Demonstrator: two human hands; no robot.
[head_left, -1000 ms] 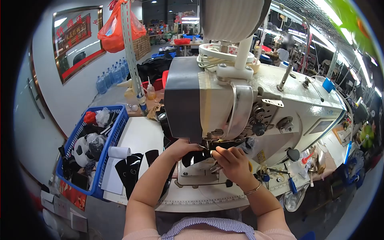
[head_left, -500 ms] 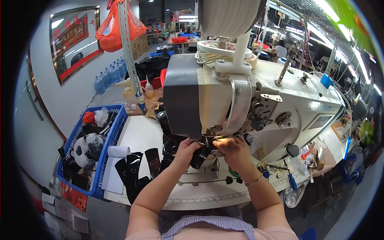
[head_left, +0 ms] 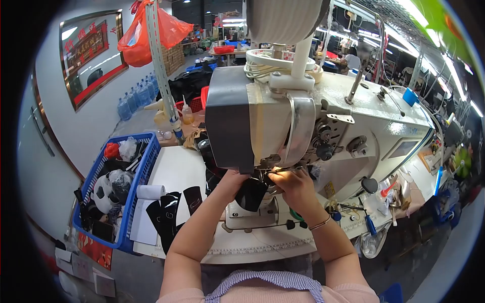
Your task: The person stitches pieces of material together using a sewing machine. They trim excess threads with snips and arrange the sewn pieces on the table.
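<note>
Head view. Ref.: sewing machine [head_left: 348,121]. Glossy blk piece [head_left: 251,195]: under machine's L end, btwn hands. L hand [head_left: 235,183]: at piece's upper L; fingertips partly hidden, grip can't be told. R hand [head_left: 290,184]: fingers bent, nr piece's upper R; pinch unclear. Blk cutouts [head_left: 168,212], blue basket [head_left: 119,237]: L of machine. Blue-handled tool [head_left: 371,225]: front R of machine.

black piece [head_left: 252,195] now showing broader, left hand [head_left: 235,183] slightly higher

The large spool [head_left: 285,21] is cut off above; the left hand [head_left: 235,183] seems partly hidden.
</note>
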